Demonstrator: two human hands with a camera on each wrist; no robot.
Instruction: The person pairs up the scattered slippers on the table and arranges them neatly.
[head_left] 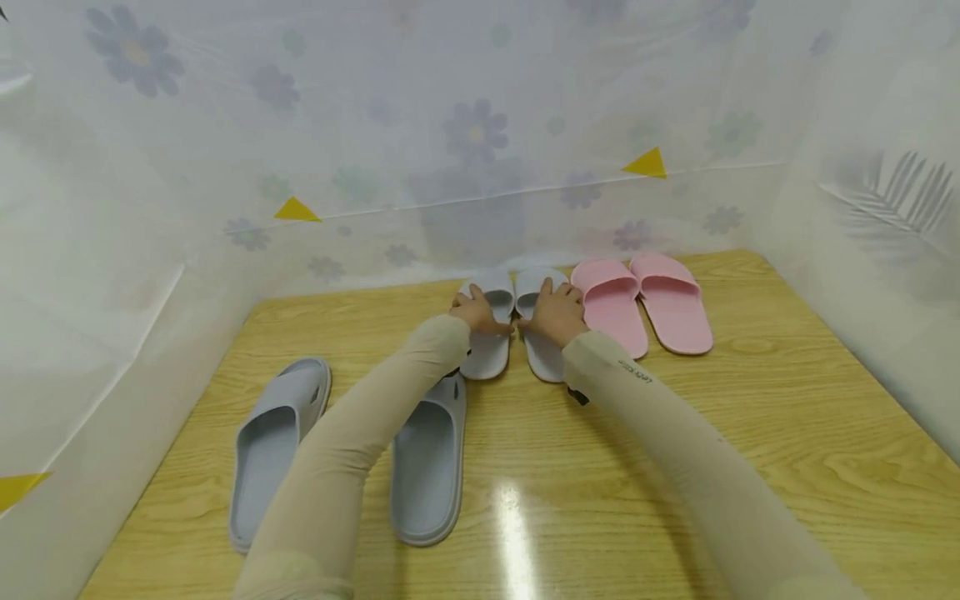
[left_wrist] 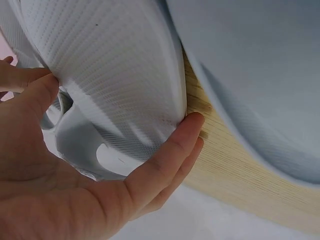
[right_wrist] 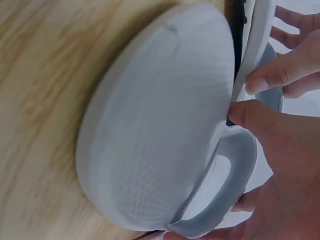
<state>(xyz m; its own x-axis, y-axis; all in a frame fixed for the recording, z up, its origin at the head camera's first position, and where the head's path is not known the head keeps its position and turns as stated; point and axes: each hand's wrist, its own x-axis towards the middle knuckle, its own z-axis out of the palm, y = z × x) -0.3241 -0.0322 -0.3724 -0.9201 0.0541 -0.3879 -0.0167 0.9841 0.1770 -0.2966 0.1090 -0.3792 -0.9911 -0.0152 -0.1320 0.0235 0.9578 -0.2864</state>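
A pair of light grey slippers lies side by side near the back of the wooden surface. My left hand [head_left: 474, 312] grips the left light grey slipper [head_left: 486, 360] across its width, thumb on the inner edge and fingers on the outer edge. In the same way my right hand [head_left: 558, 315] holds the right light grey slipper [head_left: 544, 363] by its sides. Both thumbs come close together between the two slippers. In the left wrist view the ribbed footbed [left_wrist: 110, 65] shows between thumb and fingers. The right wrist view shows the other slipper's footbed [right_wrist: 160, 125], with my thumb at its inner edge.
Pink slippers [head_left: 617, 315] stand just right of the grey pair. Two larger blue-grey slippers lie apart at the front left, one [head_left: 264, 458] under my left forearm's side, the other [head_left: 427, 471] nearer the middle. Flowered sheeting [head_left: 480, 200] encloses the wooden surface [head_left: 750, 433] behind and sideways.
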